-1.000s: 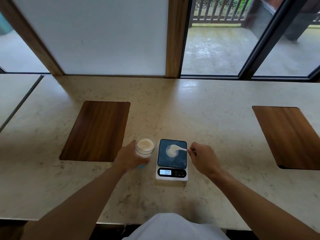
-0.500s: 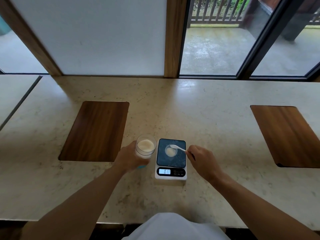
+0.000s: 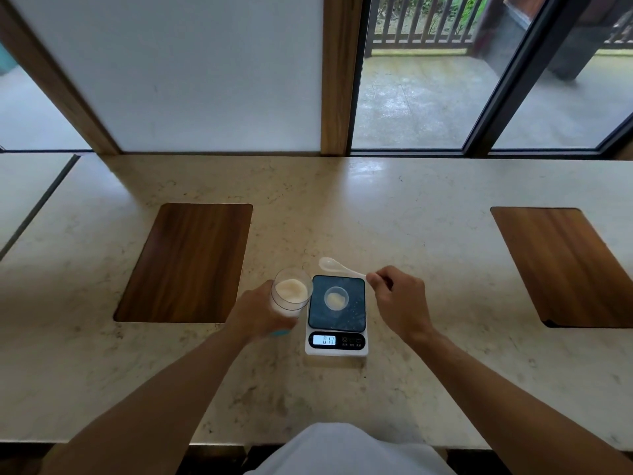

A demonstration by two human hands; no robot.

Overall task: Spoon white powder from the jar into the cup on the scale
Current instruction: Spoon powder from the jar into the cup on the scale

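Observation:
A clear jar point(image 3: 291, 293) holding white powder stands just left of the scale, and my left hand point(image 3: 257, 317) is wrapped around its side. The white kitchen scale point(image 3: 336, 345) has a dark platform and a lit display. On that platform sits a small clear cup point(image 3: 336, 298) with a little white powder in it. My right hand point(image 3: 399, 301) pinches the handle of a white spoon point(image 3: 331, 265). The spoon's bowl hovers beyond the scale's far edge, apart from the cup, and looks empty.
The scale stands on a pale marble counter point(image 3: 428, 234). Dark wooden inlays lie at the left point(image 3: 186, 262) and at the right point(image 3: 565, 265). A window wall runs along the counter's far edge. My white shirt point(image 3: 346, 450) shows at the near edge.
The spoon has lifted out from over the cup and moved back past the scale's far edge. The display reading changed. The left hand and jar have stayed in place.

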